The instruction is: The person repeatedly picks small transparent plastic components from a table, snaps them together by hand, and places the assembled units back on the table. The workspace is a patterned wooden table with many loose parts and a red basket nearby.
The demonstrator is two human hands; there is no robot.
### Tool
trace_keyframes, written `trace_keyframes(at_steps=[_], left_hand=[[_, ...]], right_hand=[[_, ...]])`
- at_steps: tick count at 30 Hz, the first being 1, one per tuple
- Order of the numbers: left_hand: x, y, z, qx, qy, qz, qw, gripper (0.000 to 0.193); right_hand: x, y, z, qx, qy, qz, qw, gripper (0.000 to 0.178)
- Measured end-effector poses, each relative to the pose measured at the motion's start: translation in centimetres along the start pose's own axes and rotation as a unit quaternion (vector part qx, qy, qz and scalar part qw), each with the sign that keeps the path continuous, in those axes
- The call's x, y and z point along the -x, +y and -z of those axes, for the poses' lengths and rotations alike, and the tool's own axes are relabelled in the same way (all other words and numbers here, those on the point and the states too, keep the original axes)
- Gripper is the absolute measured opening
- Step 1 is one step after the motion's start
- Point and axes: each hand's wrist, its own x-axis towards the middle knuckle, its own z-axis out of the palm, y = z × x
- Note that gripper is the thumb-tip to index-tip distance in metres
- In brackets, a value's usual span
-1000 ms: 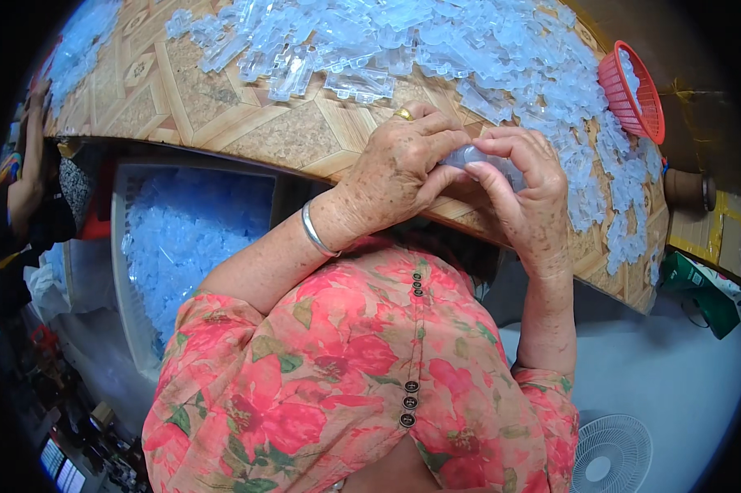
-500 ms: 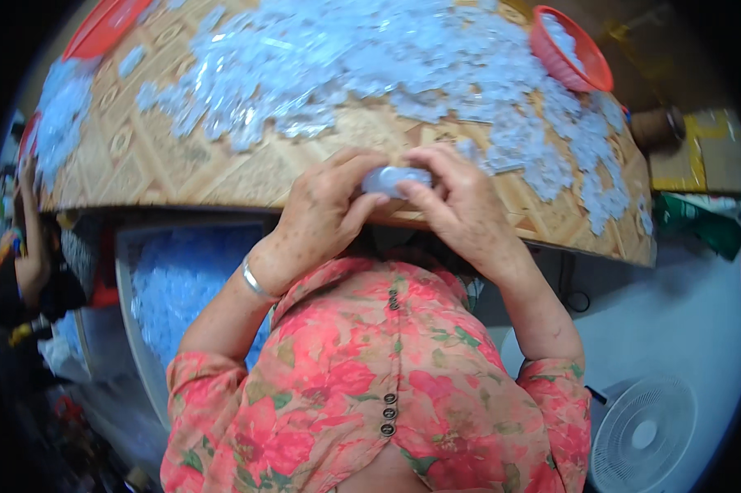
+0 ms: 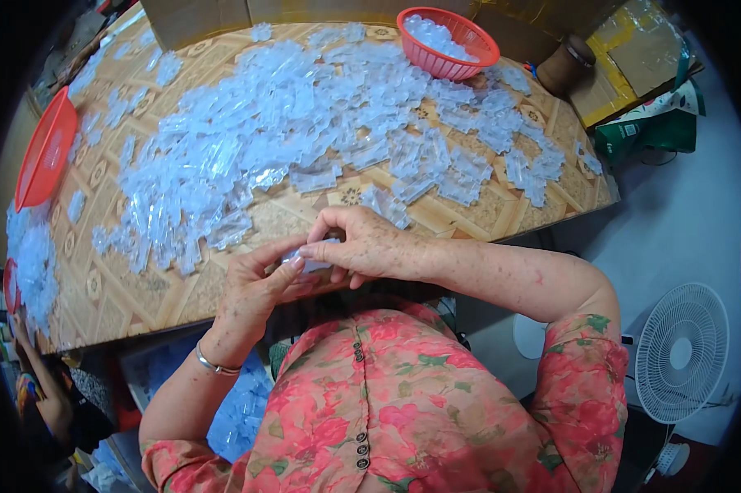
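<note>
Just over the table's near edge, both my hands meet on a small translucent plastic piece [image 3: 319,256], pale bluish white. My left hand [image 3: 251,287], a silver bangle on its wrist, pinches the piece from the left between thumb and fingers. From the other side my right hand [image 3: 366,246] closes on it with bent fingers, its forearm reaching across from the right. The fingers cover much of the piece, so its full shape is hidden. Beyond the hands spreads a wide heap of flat, clear plastic pieces [image 3: 247,131] on the patterned wooden table [image 3: 140,304].
A red basket [image 3: 436,64] holding clear pieces stands at the far right, another red basket [image 3: 46,152] at the left. Cardboard [image 3: 329,10] lines the far edge. A bin of bluish pieces [image 3: 239,419] sits below; a fan [image 3: 681,353] stands right. Another person's arm [image 3: 54,403] shows left.
My view has turned, so the table appears tilted and the right basket nearer the middle. The hands still hold a plastic piece together; the right forearm now crosses more sideways.
</note>
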Motion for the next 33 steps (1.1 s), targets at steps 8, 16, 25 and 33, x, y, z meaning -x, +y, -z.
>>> trace_keyframes(at_steps=[8,16,25,33], left_hand=[[-0.4,2.3,0.3,0.047,-0.007,0.115,0.992,0.033],[-0.1,1.0,-0.1,0.051,0.016,0.067,0.996,0.028],[-0.4,2.0,-0.6,0.015,0.049,0.116,0.992,0.031],[2.3,-0.8,0.4,-0.110,0.060,-0.116,0.985,0.033]], right_hand=[[-0.8,-0.5,0.2,-0.034,-0.028,-0.039,0.998,0.031],[-0.6,-0.3,-0.1,-0.031,-0.020,-0.029,0.999,0.024],[-0.9,0.9,-0.1,-0.071,0.010,0.039,0.997,0.032],[1.3,0.5,-0.5,-0.112,0.032,0.072,0.991,0.036]])
